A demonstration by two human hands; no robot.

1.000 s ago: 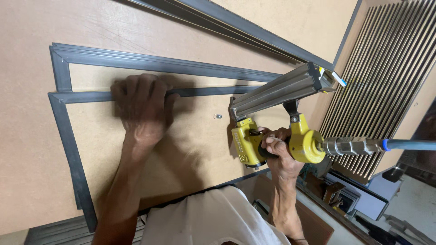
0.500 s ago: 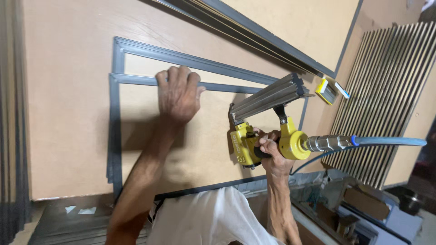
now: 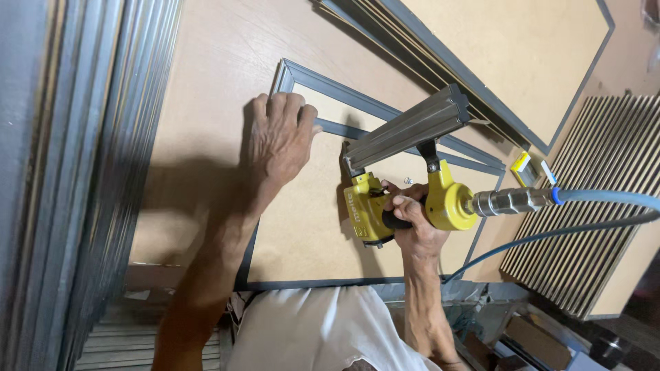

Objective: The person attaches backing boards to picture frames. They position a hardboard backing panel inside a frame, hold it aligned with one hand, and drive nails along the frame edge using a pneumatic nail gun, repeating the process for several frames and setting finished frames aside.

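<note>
The right hand (image 3: 411,221) is clamped around the grip of a yellow pneumatic nailer (image 3: 405,185), its nose set on the tan backing board (image 3: 309,227) inside a grey frame (image 3: 357,110). To fasten cleanly, the nose likely wants to sit flat and square near the frame's inner edge. The left hand (image 3: 276,141) lies spread, fingers together, pressing flat on the frame's upper corner; firm pressure there should keep it from shifting. A blue air hose (image 3: 605,198) trails right. All lies on a tan desk (image 3: 206,82). Farther off, more framed boards (image 3: 509,62) are stacked, slatted panels (image 3: 605,233) stand at the right, and grey strips (image 3: 82,172) crowd the left.
</note>
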